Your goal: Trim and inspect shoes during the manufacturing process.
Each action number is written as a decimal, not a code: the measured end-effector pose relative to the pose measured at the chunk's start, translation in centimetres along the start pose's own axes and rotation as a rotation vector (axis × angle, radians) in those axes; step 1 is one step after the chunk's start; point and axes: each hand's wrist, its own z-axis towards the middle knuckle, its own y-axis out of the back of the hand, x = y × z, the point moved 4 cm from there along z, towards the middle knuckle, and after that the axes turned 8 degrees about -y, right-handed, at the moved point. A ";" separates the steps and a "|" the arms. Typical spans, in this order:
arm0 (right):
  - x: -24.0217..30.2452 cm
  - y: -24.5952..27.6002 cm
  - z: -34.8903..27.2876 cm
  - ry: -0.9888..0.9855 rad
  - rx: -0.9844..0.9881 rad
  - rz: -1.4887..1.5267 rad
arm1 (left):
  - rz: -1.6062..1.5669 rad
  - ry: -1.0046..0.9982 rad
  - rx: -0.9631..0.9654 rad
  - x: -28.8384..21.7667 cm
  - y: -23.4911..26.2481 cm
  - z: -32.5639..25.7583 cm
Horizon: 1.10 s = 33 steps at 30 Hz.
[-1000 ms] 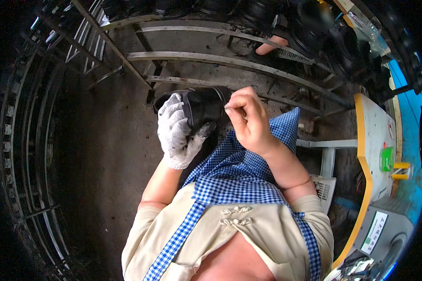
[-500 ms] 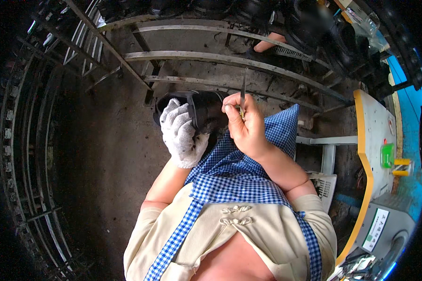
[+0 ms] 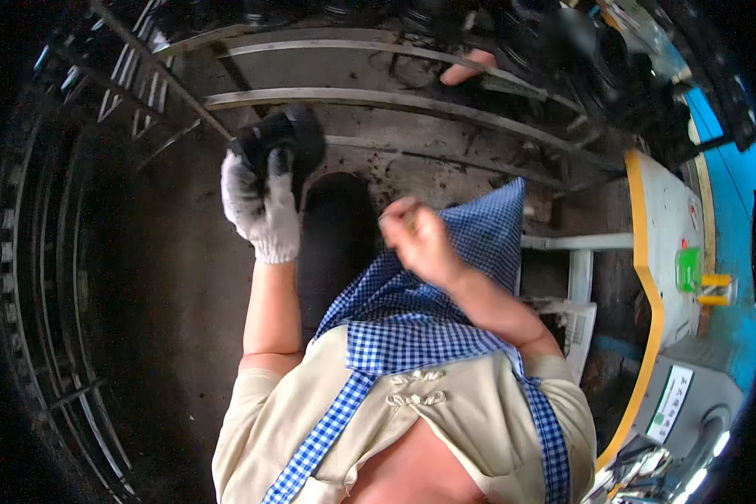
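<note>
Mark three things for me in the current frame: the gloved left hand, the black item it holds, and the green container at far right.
Left hand [image 3: 263, 212]: head view, middle of the glove, above its cuff.
Black item [image 3: 306, 134]: head view, its right-hand part.
Green container [image 3: 690, 270]: head view, middle of its body.

The left arm [image 3: 270, 311] is stretched forward, gloved fingers [image 3: 281, 191] gripping; the right arm [image 3: 497, 304] bends inward, bare fingers [image 3: 401, 206] curled.
</note>
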 end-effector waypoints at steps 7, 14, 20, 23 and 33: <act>1.5 4.4 2.4 0.033 0.016 -0.420 | -0.363 0.346 0.056 -0.8 1.1 -1.4; 3.7 2.4 2.3 -0.161 0.265 0.080 | -0.030 -0.363 0.519 -4.8 -0.7 0.3; -2.0 2.8 0.7 -0.759 0.165 0.387 | -0.055 -0.640 0.959 -6.4 -1.2 -2.9; -3.5 3.8 0.3 -0.730 0.144 0.316 | -0.190 -0.614 0.779 -5.4 1.2 -2.0; -0.3 3.2 -1.0 -0.229 0.226 0.290 | -0.580 0.993 -0.108 3.8 2.7 -2.5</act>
